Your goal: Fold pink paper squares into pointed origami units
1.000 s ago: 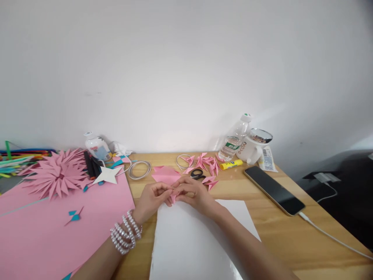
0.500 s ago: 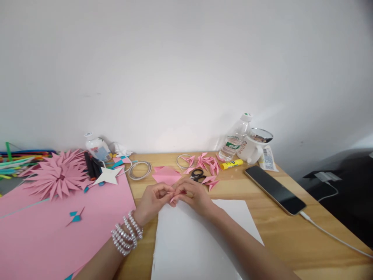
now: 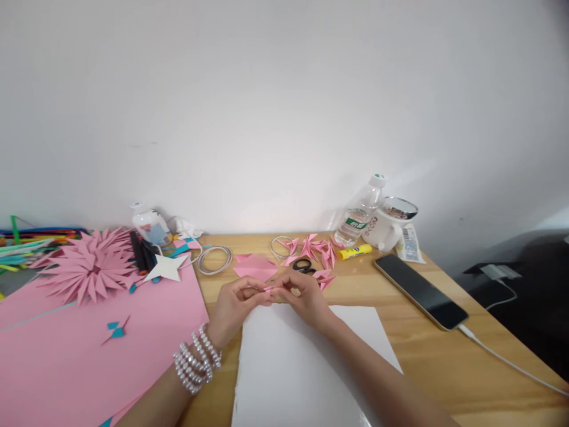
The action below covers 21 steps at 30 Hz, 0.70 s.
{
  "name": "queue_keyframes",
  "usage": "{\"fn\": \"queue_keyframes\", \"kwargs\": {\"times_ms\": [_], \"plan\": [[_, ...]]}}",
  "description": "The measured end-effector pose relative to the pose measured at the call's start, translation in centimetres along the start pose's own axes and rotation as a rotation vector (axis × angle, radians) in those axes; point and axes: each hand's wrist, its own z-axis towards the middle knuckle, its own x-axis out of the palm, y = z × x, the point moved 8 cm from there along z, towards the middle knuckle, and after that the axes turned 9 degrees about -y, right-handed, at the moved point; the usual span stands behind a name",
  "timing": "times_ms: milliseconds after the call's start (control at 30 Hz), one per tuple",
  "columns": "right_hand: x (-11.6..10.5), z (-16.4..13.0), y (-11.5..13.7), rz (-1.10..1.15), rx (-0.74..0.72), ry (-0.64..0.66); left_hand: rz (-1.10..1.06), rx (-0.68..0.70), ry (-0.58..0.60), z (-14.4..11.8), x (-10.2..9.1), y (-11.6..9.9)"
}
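Both hands meet over the far edge of a white sheet (image 3: 306, 367). Between their fingertips is a small folded piece of pink paper (image 3: 268, 289), mostly hidden. My left hand (image 3: 237, 305), with pearl bracelets on its wrist, pinches one side of it. My right hand (image 3: 304, 299) pinches the other side with thumb and fingers. Just beyond the fingers lies a flat sheet of pink paper (image 3: 255, 267). Black-handled scissors (image 3: 303, 266) lie behind my right hand, beside several folded pink paper pieces (image 3: 311, 246).
Left, a spiky pink paper flower (image 3: 95, 267) and a white paper star (image 3: 166, 268) rest on pink card (image 3: 146, 350). Coiled wire (image 3: 214, 260) lies near the wall. To the right are a glue stick (image 3: 354, 252), water bottle (image 3: 361, 213), mug (image 3: 386, 228) and plugged-in phone (image 3: 420, 290).
My right hand's fingers have shifted and straightened along the pink paper, and the paper now lies flatter between the fingertips. Both hands remain in nearly the same place.
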Motion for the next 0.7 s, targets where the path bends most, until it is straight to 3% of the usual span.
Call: {"fn": "queue_keyframes", "kwargs": {"times_ms": [133, 300, 433, 700], "plan": [[0.3, -0.2, -0.2, 0.069, 0.051, -0.002, -0.028, 0.019, -0.032, 0.1, -0.4, -0.1], [0.9, -0.5, -0.7, 0.219, 0.154, 0.008, -0.04, 0.015, 0.01, 0.2, -0.4, 0.3], [0.8, -0.5, -1.6, 0.302, 0.243, -0.057, -0.048, 0.009, 0.048, 0.3, -0.1, 0.2], [1.7, -0.6, -2.0, 0.462, 0.348, -0.017, -0.004, 0.042, -0.042, 0.1, -0.4, -0.2]]}}
